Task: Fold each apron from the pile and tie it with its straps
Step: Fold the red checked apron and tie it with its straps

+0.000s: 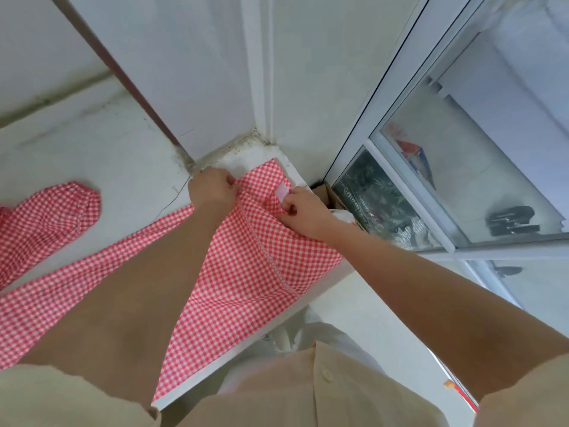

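Apron: you pinch its far edge, just above frame centre.
Left hand: fingers curled on the hem, likely keeping it taut.
Right hand: pinches beside the white patch, probably squaring that corner.
Counter: the apron lies spread flat here for folding.

The apron lies spread on the table, which is pushed into the wall corner behind it. At the apron's far end, the left hand pinches the edge; just to its right, the right hand grips the cloth beside a fastening tab. A sleeve-shaped cloth lies on the table far left. A cardboard box sits between the table and the window on the right.
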The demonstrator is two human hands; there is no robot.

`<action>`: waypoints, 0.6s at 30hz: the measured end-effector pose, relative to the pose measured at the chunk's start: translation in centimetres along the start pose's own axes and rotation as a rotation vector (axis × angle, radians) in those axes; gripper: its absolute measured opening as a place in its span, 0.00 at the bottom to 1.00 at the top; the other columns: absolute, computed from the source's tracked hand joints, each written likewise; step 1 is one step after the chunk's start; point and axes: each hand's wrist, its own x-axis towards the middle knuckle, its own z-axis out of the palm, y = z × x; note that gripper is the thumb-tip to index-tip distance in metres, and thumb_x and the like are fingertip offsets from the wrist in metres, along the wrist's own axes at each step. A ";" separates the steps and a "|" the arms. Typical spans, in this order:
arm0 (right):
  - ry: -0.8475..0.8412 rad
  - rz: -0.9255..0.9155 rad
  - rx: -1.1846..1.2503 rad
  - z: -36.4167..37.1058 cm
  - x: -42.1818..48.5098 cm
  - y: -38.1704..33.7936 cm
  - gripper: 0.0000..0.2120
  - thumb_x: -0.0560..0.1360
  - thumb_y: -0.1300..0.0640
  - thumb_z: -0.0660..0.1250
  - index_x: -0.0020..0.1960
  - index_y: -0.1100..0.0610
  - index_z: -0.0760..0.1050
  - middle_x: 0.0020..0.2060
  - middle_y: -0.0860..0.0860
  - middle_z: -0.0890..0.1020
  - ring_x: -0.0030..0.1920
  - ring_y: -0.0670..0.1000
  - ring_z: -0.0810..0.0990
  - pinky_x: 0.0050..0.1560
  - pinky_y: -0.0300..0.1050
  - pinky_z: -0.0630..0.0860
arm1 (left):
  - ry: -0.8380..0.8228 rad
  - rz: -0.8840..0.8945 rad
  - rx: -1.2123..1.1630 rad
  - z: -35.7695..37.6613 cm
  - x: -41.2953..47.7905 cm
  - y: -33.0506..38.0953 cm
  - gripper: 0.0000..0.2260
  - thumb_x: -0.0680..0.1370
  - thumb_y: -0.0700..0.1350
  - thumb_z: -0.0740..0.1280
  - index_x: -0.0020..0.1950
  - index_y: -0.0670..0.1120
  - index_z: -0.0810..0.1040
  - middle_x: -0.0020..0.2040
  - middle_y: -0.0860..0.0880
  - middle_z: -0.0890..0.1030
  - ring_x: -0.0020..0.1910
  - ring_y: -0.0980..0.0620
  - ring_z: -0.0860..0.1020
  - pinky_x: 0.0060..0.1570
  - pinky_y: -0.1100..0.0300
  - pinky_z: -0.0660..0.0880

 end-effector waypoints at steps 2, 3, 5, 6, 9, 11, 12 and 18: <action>-0.052 0.045 0.001 -0.7 -0.4 0.3 0.17 0.78 0.49 0.66 0.37 0.59 0.73 0.37 0.56 0.75 0.40 0.52 0.72 0.45 0.47 0.69 | 0.062 -0.061 -0.013 -0.5 0.0 0.3 0.07 0.79 0.48 0.68 0.52 0.47 0.83 0.52 0.45 0.82 0.52 0.43 0.79 0.50 0.52 0.74; -0.103 0.075 -0.022 -1.2 -0.7 0.5 0.17 0.79 0.49 0.66 0.38 0.60 0.75 0.37 0.55 0.77 0.39 0.52 0.73 0.45 0.46 0.70 | 0.103 -0.098 -0.030 -0.7 0.0 0.3 0.07 0.79 0.47 0.68 0.52 0.47 0.83 0.51 0.44 0.82 0.51 0.42 0.80 0.49 0.52 0.74; -0.250 0.166 -0.112 -2.5 -1.5 1.3 0.17 0.79 0.49 0.65 0.45 0.62 0.80 0.41 0.54 0.81 0.43 0.51 0.78 0.49 0.45 0.74 | 0.173 -0.157 -0.055 -1.3 0.0 0.4 0.07 0.79 0.48 0.66 0.52 0.47 0.82 0.51 0.42 0.83 0.51 0.39 0.80 0.48 0.51 0.74; -0.325 0.222 -0.146 -3.2 -2.0 1.7 0.17 0.79 0.49 0.64 0.50 0.63 0.81 0.45 0.54 0.83 0.45 0.52 0.79 0.53 0.45 0.76 | 0.197 -0.170 -0.062 -1.7 0.0 0.5 0.08 0.80 0.48 0.65 0.52 0.47 0.82 0.51 0.41 0.82 0.52 0.38 0.80 0.48 0.50 0.73; -0.455 0.349 -0.177 -4.3 -3.4 2.6 0.15 0.81 0.52 0.62 0.57 0.63 0.79 0.50 0.54 0.83 0.51 0.54 0.81 0.57 0.45 0.76 | 0.222 -0.144 -0.086 -1.8 -0.3 0.7 0.08 0.80 0.47 0.64 0.53 0.46 0.81 0.51 0.40 0.82 0.52 0.37 0.79 0.47 0.51 0.72; -0.427 0.353 -0.189 -4.2 -3.8 3.2 0.14 0.80 0.54 0.64 0.58 0.62 0.80 0.50 0.54 0.83 0.51 0.53 0.80 0.59 0.46 0.76 | 0.196 -0.108 -0.127 -1.3 -0.8 0.9 0.09 0.80 0.46 0.64 0.57 0.46 0.80 0.54 0.40 0.82 0.54 0.37 0.79 0.49 0.50 0.73; -0.402 0.355 -0.189 -4.1 -3.8 3.5 0.14 0.79 0.54 0.65 0.58 0.61 0.81 0.50 0.54 0.83 0.51 0.53 0.81 0.60 0.48 0.76 | 0.181 -0.092 -0.158 -1.1 -1.1 1.1 0.11 0.80 0.46 0.64 0.61 0.45 0.78 0.56 0.40 0.81 0.55 0.38 0.79 0.51 0.49 0.74; 0.055 0.261 0.073 -3.8 -4.3 2.8 0.18 0.81 0.48 0.62 0.37 0.57 0.73 0.34 0.52 0.76 0.36 0.50 0.74 0.44 0.45 0.71 | 0.020 0.016 -0.068 -0.5 -2.9 0.1 0.17 0.81 0.54 0.61 0.63 0.44 0.76 0.56 0.43 0.81 0.55 0.42 0.78 0.54 0.49 0.74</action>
